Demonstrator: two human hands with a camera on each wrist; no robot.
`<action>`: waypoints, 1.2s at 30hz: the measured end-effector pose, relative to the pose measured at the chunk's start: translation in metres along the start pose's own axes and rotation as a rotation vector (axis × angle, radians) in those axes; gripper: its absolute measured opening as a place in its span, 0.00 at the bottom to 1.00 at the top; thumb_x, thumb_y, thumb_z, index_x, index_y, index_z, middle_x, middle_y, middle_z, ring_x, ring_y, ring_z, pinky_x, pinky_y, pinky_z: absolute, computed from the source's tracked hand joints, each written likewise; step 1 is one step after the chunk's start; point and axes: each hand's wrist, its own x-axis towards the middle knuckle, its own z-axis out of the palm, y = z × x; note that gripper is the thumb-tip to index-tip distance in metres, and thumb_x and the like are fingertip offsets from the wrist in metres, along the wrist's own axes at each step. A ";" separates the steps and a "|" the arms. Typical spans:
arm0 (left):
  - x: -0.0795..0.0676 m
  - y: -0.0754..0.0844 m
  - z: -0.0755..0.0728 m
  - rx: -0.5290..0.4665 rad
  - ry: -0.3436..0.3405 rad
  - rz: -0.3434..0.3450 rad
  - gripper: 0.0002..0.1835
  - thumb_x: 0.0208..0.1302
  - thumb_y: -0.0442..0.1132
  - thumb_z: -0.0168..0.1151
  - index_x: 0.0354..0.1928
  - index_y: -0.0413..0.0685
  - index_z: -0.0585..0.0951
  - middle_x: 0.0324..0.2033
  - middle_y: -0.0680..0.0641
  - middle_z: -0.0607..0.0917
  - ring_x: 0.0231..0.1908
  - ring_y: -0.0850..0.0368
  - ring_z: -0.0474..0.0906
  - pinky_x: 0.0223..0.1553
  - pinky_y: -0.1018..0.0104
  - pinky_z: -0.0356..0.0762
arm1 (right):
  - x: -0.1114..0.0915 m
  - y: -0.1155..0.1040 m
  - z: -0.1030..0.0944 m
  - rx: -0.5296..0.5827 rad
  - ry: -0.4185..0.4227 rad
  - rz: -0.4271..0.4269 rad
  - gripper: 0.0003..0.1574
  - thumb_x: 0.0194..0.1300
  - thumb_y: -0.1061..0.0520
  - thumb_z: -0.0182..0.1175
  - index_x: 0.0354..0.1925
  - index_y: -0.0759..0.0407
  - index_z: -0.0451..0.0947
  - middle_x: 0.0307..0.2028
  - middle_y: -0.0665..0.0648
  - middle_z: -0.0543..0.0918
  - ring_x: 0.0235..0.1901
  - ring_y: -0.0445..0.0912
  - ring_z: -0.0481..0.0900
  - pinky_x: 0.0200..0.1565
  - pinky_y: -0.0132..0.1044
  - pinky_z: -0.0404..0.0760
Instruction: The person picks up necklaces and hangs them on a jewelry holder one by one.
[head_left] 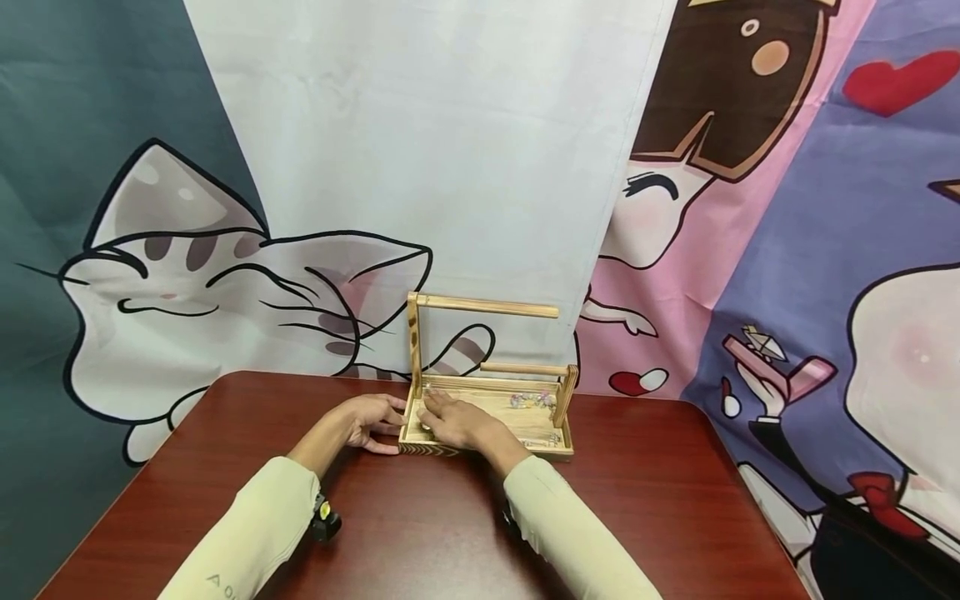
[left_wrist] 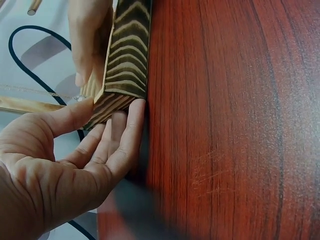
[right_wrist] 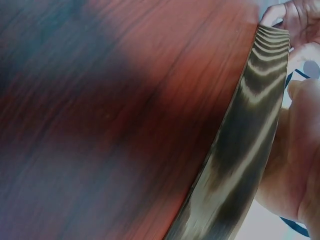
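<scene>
A wooden jewelry stand (head_left: 480,451) has a shallow tray and two horizontal bars on side posts. My left hand (left_wrist: 75,155) grips the tray's left end, thumb at the top rim and fingers against the end wall. Over the tray's left part, my right hand (head_left: 459,421) reaches down inside. Small shiny jewelry (left_wrist: 79,98) with a thin chain lies close to a right fingertip in the left wrist view. The front wall hides the right fingertips in the right wrist view, so whether they pinch anything is unclear.
Colourful small jewelry (head_left: 531,400) lies in the tray's right back part, and more shiny pieces (head_left: 553,439) lie at its front right corner. The stand is on a red-brown wooden table (head_left: 420,525). A printed cartoon cloth (head_left: 480,167) hangs behind the table's far edge.
</scene>
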 end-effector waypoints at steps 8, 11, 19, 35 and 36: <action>-0.001 0.003 0.000 0.007 -0.011 -0.001 0.32 0.79 0.27 0.58 0.82 0.37 0.67 0.59 0.38 0.83 0.58 0.49 0.82 0.55 0.46 0.96 | -0.011 0.014 -0.006 0.023 -0.017 0.000 0.45 0.92 0.32 0.30 0.91 0.52 0.55 0.92 0.55 0.53 0.92 0.53 0.51 0.93 0.52 0.55; -0.001 0.002 0.001 0.005 -0.011 -0.003 0.32 0.79 0.27 0.58 0.82 0.37 0.67 0.58 0.38 0.84 0.56 0.50 0.83 0.55 0.46 0.96 | -0.018 0.021 -0.008 0.032 -0.029 -0.006 0.46 0.92 0.32 0.32 0.91 0.53 0.54 0.92 0.57 0.53 0.92 0.53 0.49 0.93 0.53 0.53; -0.003 0.001 0.001 -0.006 -0.008 0.000 0.31 0.81 0.28 0.59 0.81 0.37 0.67 0.59 0.38 0.85 0.57 0.49 0.84 0.57 0.44 0.95 | -0.037 0.034 -0.013 0.022 -0.048 -0.005 0.46 0.92 0.32 0.33 0.91 0.54 0.54 0.92 0.57 0.53 0.92 0.54 0.50 0.93 0.53 0.52; 0.001 0.000 -0.001 0.000 -0.013 -0.003 0.31 0.80 0.28 0.60 0.81 0.37 0.67 0.56 0.40 0.85 0.55 0.50 0.83 0.56 0.44 0.96 | -0.073 0.056 -0.017 0.010 -0.042 0.018 0.44 0.93 0.33 0.32 0.89 0.55 0.60 0.91 0.58 0.58 0.90 0.56 0.56 0.91 0.57 0.59; 0.001 0.001 -0.001 0.001 -0.014 -0.004 0.31 0.80 0.28 0.60 0.81 0.37 0.66 0.56 0.40 0.85 0.55 0.50 0.83 0.56 0.44 0.96 | -0.074 0.056 -0.017 0.013 -0.040 0.015 0.44 0.93 0.33 0.33 0.89 0.56 0.60 0.90 0.59 0.59 0.90 0.56 0.57 0.91 0.57 0.59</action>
